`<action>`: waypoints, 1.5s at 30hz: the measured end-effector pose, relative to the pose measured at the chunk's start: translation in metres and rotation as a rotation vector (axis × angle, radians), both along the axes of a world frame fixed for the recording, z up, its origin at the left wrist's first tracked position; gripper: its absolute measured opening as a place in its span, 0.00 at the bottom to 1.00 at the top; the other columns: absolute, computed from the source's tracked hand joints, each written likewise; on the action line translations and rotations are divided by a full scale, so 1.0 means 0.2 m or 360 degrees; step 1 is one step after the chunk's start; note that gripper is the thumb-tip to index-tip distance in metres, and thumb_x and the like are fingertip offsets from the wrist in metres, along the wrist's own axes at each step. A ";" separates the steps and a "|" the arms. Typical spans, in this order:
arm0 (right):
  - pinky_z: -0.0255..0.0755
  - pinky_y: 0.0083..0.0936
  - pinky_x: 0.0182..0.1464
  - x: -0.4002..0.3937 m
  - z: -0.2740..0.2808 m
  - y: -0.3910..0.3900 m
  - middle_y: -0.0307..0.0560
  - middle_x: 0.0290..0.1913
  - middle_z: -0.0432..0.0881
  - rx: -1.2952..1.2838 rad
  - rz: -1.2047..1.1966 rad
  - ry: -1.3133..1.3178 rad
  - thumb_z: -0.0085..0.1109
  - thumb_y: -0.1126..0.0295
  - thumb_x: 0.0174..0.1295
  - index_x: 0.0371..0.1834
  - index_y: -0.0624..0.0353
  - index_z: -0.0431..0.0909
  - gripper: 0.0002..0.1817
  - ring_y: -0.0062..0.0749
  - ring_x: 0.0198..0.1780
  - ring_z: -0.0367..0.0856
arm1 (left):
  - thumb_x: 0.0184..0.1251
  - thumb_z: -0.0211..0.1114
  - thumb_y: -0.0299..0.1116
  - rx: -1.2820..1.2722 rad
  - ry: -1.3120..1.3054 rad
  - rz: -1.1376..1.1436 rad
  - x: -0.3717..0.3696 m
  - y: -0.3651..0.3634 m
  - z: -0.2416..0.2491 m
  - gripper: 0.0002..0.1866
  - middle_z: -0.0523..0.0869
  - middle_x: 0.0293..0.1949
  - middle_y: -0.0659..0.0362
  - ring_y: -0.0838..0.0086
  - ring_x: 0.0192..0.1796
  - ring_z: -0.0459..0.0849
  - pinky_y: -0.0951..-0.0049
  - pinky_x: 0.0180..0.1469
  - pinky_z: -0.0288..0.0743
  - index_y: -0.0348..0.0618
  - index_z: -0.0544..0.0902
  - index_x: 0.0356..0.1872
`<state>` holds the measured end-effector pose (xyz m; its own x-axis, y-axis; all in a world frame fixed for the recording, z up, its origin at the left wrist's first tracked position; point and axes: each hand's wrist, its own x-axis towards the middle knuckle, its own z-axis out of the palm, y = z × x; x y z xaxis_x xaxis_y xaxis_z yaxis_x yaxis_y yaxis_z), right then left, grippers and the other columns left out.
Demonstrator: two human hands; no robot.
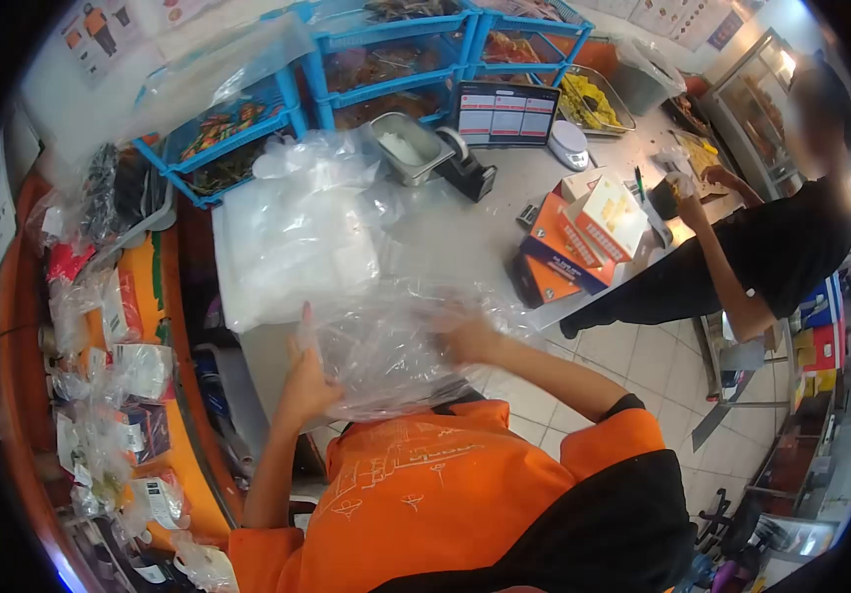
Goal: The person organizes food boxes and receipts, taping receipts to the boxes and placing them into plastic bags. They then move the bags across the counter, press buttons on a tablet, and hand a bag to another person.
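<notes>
A large clear plastic bag (386, 351) is spread between my hands, in front of the orange shirt at the table's near edge. My left hand (309, 383) grips the bag's left side, one finger pointing up along it. Over the bag's right part is my right hand (470, 338), smeared by motion, so its fingers cannot be made out. Just beyond the bag lies a pile of whitish translucent plastic bags (312, 222).
Blue stacked crates (386, 94) of food stand at the back, near a metal container (408, 148), tape dispenser (465, 176), tablet (505, 114) and scale (569, 145). Orange boxes (579, 237) sit right, beside a co-worker in black (742, 237). Wrapped packages (139, 371) line the left.
</notes>
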<state>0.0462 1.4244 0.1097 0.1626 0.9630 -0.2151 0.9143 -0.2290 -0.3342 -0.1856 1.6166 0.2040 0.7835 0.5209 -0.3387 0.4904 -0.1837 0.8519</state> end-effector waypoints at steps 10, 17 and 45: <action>0.62 0.43 0.63 0.95 1.13 -0.46 0.64 0.61 0.66 -0.0300 -0.0953 -0.0292 0.78 0.58 0.33 0.71 0.55 0.54 0.58 0.56 0.62 0.67 | 0.44 0.76 0.39 0.0431 0.0328 -0.0714 0.07 -0.23 0.05 0.49 0.61 0.67 0.37 0.43 0.70 0.58 0.56 0.70 0.56 0.42 0.60 0.70; 0.61 0.43 0.62 0.35 0.76 -0.06 0.55 0.59 0.65 0.1129 0.0233 0.1005 0.75 0.63 0.35 0.67 0.49 0.60 0.49 0.53 0.61 0.64 | 0.40 0.78 0.31 0.0460 0.0120 -0.0006 0.34 -0.41 0.05 0.58 0.61 0.68 0.40 0.53 0.69 0.63 0.59 0.66 0.63 0.37 0.48 0.72; 0.56 0.41 0.68 0.42 0.71 -0.15 0.51 0.69 0.60 0.0671 0.0410 0.1231 0.73 0.68 0.43 0.59 0.51 0.68 0.36 0.47 0.69 0.61 | 0.38 0.67 0.17 0.0182 0.0265 -0.0102 0.25 -0.12 0.39 0.56 0.49 0.74 0.50 0.53 0.73 0.55 0.63 0.66 0.67 0.54 0.49 0.74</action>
<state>0.1309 1.3951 0.2521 -0.1112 0.9729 0.2026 0.4067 0.2306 -0.8840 -0.1346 1.5919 0.2827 0.7545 0.5143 -0.4077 0.6069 -0.3102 0.7318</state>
